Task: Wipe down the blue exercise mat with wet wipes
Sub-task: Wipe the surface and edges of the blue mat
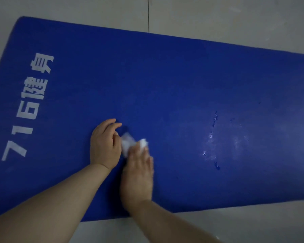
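Lower centre of the frame, the right hand (139,171) presses a crumpled white wet wipe (130,142) flat-fingered onto the blue exercise mat (182,81); the left hand (104,144) rests beside it, fingers loosely curled.

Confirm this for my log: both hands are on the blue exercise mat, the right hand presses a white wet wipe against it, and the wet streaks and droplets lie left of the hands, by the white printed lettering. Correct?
Not quite. In the head view the wet streaks and droplets lie right of the hands, away from the white printed lettering. The rest holds: both hands are on the blue exercise mat, and the right hand presses the white wet wipe beside the left hand.
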A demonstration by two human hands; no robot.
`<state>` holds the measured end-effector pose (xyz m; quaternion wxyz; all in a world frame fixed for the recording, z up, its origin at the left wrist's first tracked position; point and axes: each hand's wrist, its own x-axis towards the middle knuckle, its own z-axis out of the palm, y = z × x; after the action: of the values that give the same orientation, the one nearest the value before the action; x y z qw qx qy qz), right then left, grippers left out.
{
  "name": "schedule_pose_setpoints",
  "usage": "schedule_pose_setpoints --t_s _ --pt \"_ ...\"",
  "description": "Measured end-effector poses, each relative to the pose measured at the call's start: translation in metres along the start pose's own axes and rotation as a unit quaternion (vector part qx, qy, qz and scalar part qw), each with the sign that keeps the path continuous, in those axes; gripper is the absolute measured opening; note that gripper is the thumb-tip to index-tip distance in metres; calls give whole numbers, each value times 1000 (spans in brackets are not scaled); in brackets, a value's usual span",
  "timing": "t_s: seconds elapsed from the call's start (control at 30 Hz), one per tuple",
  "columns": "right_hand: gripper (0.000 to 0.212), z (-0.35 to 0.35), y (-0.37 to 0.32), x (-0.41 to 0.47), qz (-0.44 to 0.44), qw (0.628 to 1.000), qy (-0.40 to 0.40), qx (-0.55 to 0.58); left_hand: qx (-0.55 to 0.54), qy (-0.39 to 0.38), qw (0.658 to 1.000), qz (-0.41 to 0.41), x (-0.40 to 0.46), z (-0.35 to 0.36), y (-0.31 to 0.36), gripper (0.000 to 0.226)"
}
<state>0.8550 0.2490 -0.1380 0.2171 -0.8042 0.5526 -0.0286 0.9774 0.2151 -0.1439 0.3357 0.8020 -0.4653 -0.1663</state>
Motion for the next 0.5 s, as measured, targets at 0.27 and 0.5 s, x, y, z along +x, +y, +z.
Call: schedule_pose_setpoints --t_s 0.27,0.5 --pt "58 -11 32 -12 22 999 37 -22 1 -27 1000 -14 3 -4 0 32" --pt "52 -53 115 13 275 957 87 -4 -3 -30 999 -19 1 -4 1 33"
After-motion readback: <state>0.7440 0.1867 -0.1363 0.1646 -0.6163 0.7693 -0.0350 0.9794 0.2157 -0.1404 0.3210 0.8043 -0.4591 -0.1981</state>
